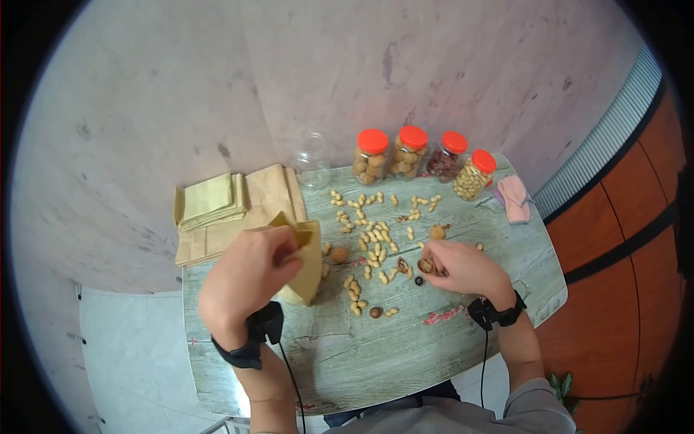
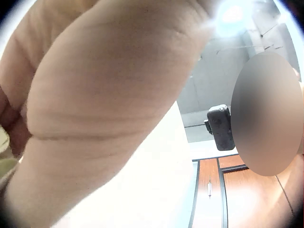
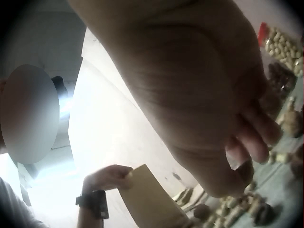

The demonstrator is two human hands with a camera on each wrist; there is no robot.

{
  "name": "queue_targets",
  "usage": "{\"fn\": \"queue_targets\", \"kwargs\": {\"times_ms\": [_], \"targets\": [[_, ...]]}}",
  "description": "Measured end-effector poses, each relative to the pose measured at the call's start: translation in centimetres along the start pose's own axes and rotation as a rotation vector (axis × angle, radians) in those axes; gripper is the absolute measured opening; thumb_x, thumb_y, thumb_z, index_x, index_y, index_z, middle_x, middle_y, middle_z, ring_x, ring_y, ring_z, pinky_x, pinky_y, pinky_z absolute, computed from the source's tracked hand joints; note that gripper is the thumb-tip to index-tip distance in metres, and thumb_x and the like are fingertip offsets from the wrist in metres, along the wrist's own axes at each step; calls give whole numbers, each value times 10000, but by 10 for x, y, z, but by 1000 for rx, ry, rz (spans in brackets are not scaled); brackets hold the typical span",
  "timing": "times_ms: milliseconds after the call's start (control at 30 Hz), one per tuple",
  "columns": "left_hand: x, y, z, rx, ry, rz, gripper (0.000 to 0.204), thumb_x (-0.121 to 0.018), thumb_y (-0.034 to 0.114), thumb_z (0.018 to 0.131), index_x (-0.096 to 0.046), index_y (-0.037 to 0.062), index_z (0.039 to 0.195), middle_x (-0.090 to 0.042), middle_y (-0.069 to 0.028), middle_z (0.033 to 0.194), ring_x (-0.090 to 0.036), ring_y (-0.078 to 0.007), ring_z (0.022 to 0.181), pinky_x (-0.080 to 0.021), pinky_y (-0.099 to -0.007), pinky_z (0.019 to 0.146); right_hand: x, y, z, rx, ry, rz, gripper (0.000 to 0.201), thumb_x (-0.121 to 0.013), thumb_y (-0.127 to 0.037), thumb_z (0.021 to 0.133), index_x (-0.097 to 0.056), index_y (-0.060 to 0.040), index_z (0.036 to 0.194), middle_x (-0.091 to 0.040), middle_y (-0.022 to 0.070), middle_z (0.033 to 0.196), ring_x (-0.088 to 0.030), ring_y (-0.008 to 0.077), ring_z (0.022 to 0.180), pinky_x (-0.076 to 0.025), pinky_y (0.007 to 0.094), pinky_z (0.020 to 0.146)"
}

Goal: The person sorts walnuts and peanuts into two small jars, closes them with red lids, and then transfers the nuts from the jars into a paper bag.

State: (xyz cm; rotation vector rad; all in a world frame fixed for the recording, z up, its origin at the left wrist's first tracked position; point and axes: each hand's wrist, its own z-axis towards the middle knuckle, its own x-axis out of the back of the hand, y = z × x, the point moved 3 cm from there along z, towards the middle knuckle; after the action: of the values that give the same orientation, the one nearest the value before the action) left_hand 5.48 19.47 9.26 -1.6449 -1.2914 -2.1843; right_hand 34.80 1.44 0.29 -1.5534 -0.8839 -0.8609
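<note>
My left hand (image 1: 246,278) grips a tan paper bag (image 1: 309,264) near its top edge; the bag stands upright, its mouth open. In the right wrist view, the same bag (image 3: 152,199) hangs below the left hand's fingers. My right hand (image 1: 466,267) pinches a cracked walnut half (image 1: 426,267) low over the table, between thumb and fingers. Just left of it lies another walnut shell half (image 1: 403,265), with a small dark ring-shaped thing (image 1: 419,281) below. Loose peanuts (image 1: 376,233) spread between the hands. The left wrist view shows mostly the left palm (image 2: 109,85).
Several red-lidded jars of nuts (image 1: 370,163) line the table's back edge, beside a see-through container (image 1: 313,172). Folded paper bags (image 1: 210,199) are stacked at back left. A pink cloth (image 1: 515,201) lies at the right edge. Whole walnuts (image 1: 340,254) sit among the peanuts.
</note>
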Motion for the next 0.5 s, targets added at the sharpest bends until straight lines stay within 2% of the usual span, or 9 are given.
{"fn": "queue_targets", "kwargs": {"times_ms": [33,67,133,200,233,300,400,500], "targets": [[-1,3,1,9,-40,-9,216,-767,120,843,-672,-36,958,-725,-206,882,-704,-373,806,-544,-443,734,7,-11,8,111,82,20,367,-803,-211,881,-601,-56,1146,-567,35,730,-574,197,634,-446,358,601],[-3,4,1,14,-83,-19,213,-772,126,838,-680,-34,946,-732,-198,886,-708,-365,806,-552,-433,739,16,-27,18,124,77,20,367,-803,-211,881,-601,-56,1146,-567,35,730,-574,197,634,-446,358,601],[-3,4,0,38,-90,-17,218,-787,144,827,-696,-28,927,-744,-179,885,-715,-353,802,-564,-418,749,34,-66,41,187,82,170,365,-775,-238,900,-578,-74,1159,-632,88,829,-655,276,745,-510,420,691],[-2,5,-2,33,-102,-38,230,-795,155,823,-705,-31,923,-746,-182,872,-719,-351,795,-566,-417,742,38,-95,64,347,182,232,412,-814,-229,883,-603,-73,1201,-579,24,774,-583,161,634,-465,335,609],[-1,4,-2,37,-102,-34,230,-795,155,823,-705,-31,923,-746,-182,872,-719,-351,795,-566,-417,742,39,-108,75,351,182,236,412,-814,-229,883,-603,-73,1201,-579,24,774,-583,161,634,-465,335,609],[-2,2,-3,20,-94,-59,233,-801,161,821,-709,-32,912,-747,-183,860,-719,-349,775,-564,-419,728,43,-132,92,429,150,270,415,-788,-249,900,-583,-68,1212,-622,71,800,-651,264,757,-507,406,697],[-2,-3,-3,18,-80,-64,236,-795,162,828,-709,-38,918,-738,-194,845,-713,-361,756,-559,-427,712,39,-144,106,434,57,197,423,-789,-251,899,-596,-64,1226,-628,67,803,-661,268,787,-511,405,712],[-2,-8,-1,-4,-35,-21,225,-780,159,842,-700,-40,910,-722,-206,828,-703,-375,739,-554,-434,705,36,-140,106,477,101,243,399,-788,-254,906,-615,-60,1208,-641,63,804,-666,250,753,-514,388,687]]}}
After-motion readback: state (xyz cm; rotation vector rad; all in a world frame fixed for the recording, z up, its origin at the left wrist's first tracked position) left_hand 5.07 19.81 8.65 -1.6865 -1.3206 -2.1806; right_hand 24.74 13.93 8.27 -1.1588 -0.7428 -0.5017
